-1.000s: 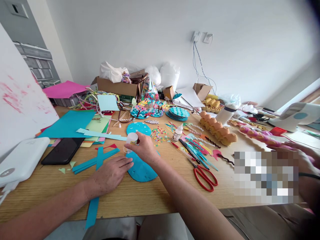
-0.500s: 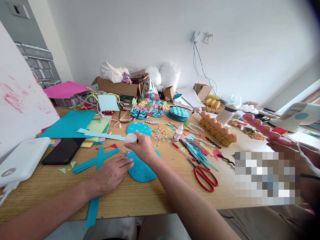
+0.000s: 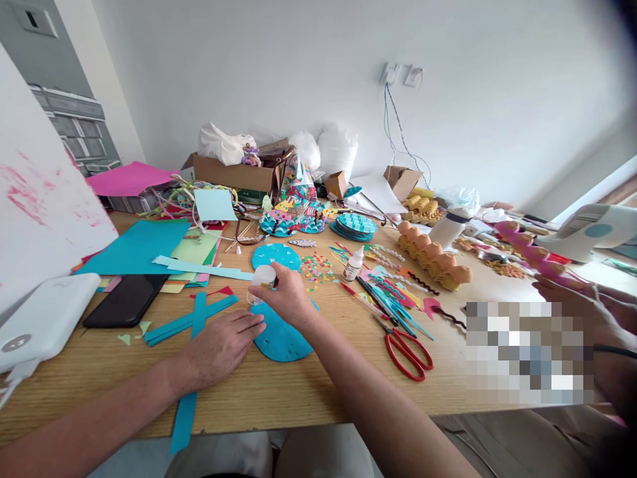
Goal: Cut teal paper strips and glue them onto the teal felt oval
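My right hand (image 3: 291, 295) is closed around a small translucent white cylinder (image 3: 264, 276); whether it is a cup or a tape roll I cannot tell. It is held over the upper left edge of a blue paper disc (image 3: 286, 338). My left hand (image 3: 223, 345) lies flat, fingers stretched out, the fingertips at the disc's left edge. Partly under that hand and forearm runs a blue paper strip (image 3: 185, 418), crossing other blue strips (image 3: 166, 330). Behind the cylinder lies a second blue disc (image 3: 275, 255) with pale flecks. A pale blue strip (image 3: 209, 267) reaches toward the cylinder from the left.
Red-handled scissors (image 3: 409, 355), a white glue bottle (image 3: 353, 265) and colourful confetti (image 3: 317, 269) lie to the right. At left are a black phone (image 3: 124, 302) and a white power bank (image 3: 47, 322). Another person's hands (image 3: 567, 302) hold a pink egg-carton strip (image 3: 537, 255).
The cylinder in my right hand has shifted slightly right and up. My left hand stays put. The other person's pink egg-carton strip has moved a little to the right.
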Motion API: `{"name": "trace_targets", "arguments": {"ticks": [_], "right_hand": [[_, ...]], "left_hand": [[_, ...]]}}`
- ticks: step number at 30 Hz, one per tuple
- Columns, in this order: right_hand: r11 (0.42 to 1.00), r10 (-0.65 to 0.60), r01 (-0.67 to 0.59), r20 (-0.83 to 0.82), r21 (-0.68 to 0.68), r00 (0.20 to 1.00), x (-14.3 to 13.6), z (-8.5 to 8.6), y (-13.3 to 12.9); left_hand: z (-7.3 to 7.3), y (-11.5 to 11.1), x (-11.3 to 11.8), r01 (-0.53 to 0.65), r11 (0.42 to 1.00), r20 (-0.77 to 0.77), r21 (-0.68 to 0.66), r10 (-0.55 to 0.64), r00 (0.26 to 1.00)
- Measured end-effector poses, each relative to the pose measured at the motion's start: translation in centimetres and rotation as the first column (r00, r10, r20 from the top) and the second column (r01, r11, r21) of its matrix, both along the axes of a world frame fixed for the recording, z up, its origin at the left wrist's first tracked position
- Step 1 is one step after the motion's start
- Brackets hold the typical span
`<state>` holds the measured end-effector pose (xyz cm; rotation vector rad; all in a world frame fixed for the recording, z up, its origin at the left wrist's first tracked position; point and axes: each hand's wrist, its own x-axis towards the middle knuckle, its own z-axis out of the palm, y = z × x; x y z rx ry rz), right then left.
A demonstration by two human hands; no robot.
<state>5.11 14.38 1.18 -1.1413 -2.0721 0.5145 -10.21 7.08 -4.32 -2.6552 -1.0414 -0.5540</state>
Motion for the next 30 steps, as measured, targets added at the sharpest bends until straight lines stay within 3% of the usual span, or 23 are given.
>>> {"name": "trace_targets", "arguments": {"ticks": [10, 30], "right_hand": [[0.997, -0.034, 0.028, -0.100, -0.070, 0.994, 0.67, 0.46, -0.28], [0.998, -0.013, 0.008, -0.068, -0.063, 0.998, 0.20, -0.02, -0.23]], "left_hand": [[0.18, -0.05, 0.09, 0.012, 1.000, -0.008, 0.025, -0.012, 1.000], [0.23, -0.05, 0.18, 0.024, 0.998, -0.025, 0.052, -0.023, 0.999]]}}
